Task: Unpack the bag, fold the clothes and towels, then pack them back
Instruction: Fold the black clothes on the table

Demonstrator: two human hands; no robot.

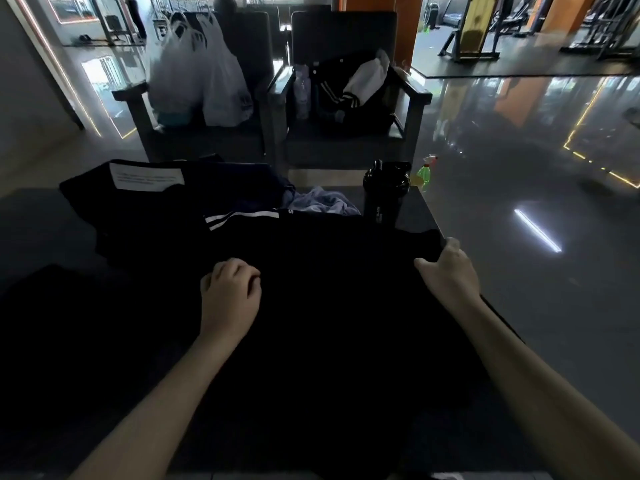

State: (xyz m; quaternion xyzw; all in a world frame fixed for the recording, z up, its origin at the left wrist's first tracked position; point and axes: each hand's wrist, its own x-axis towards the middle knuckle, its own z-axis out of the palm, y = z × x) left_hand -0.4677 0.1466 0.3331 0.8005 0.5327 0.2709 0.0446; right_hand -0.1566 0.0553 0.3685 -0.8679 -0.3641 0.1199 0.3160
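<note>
My right grip (450, 271) is clamped on the far right corner of the black shirt (329, 306), thumb on top, fingers hooked over its edge. My left grip (230, 292) is closed on the same shirt, left of its middle, fingers curled down into the cloth. The shirt lies spread across the worktop (34, 223), right in front of me. Just beyond the shirt there's a dark garment with white stripes (242, 216), and beside that a crumpled pale lilac cloth (322, 202). Past the shirt's far right corner, a black shaker bottle (382, 192) stands upright. Well beyond the shirt are two armchairs (343, 29), white plastic bags (197, 74) on one, heaped dark clothing (349, 98) on the other.
</note>
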